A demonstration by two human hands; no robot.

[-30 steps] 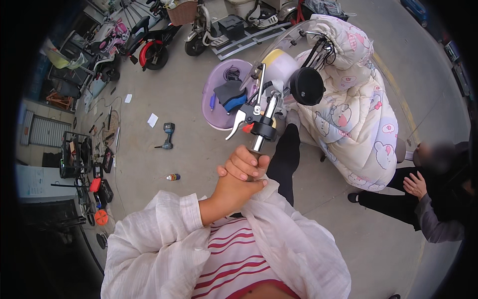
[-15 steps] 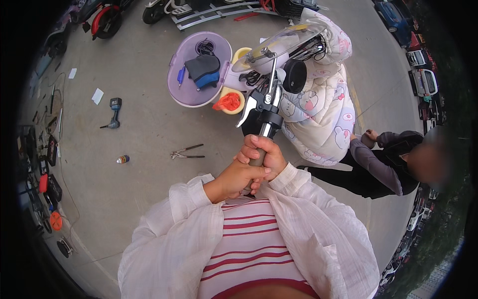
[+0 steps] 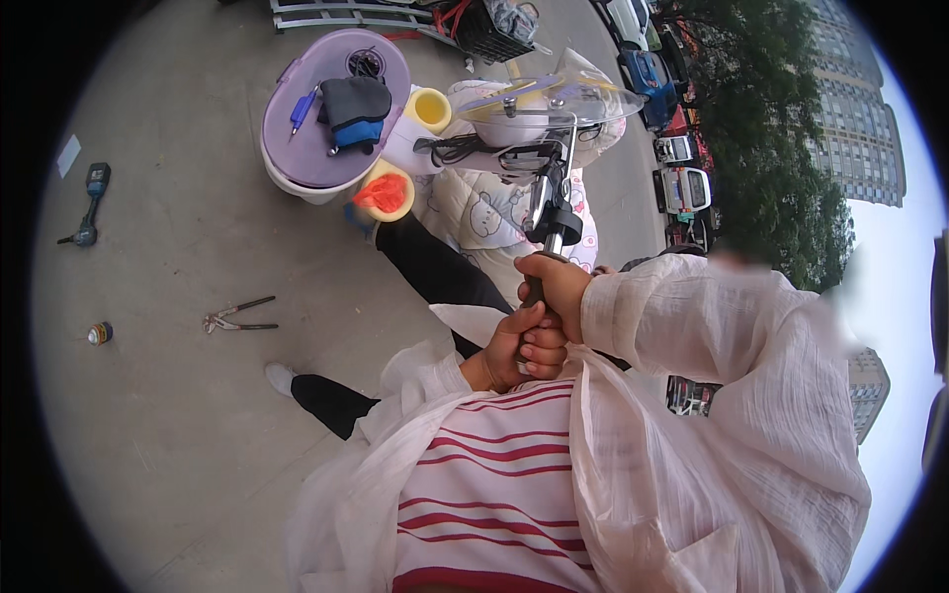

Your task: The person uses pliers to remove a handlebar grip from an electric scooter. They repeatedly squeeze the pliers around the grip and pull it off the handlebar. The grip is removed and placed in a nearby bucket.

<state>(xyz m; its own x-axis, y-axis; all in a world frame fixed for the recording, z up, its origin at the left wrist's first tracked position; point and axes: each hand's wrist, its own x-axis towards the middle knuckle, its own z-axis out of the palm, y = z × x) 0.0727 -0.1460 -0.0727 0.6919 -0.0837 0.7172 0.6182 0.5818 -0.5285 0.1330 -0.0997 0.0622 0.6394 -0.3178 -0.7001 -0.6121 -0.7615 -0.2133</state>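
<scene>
Near the middle of the frame both hands close around a dark handlebar grip (image 3: 539, 296) of a scooter. The right hand (image 3: 556, 285) sits higher, fingers wrapped tight over the grip; the left hand (image 3: 519, 354) is just below it, also clenched on the same bar, and the two touch. Above them the silver stem (image 3: 550, 203) rises to a clear windscreen (image 3: 554, 97) in the upper centre, with a cartoon-print quilted cover (image 3: 474, 203) draped just left of the stem.

In the upper left stands a lilac-lidded bucket (image 3: 316, 148) carrying a dark folded cloth (image 3: 354, 104) and a blue pen (image 3: 301, 107). Beside it are a yellow cup (image 3: 429, 107) and a yellow tub (image 3: 388, 193) with something red inside (what it is cannot be told). On the concrete floor (image 3: 178, 425), pliers (image 3: 237, 316) lie at middle left, a small can (image 3: 99, 333) further left, and a cordless drill (image 3: 89, 203) toward the left edge.
</scene>
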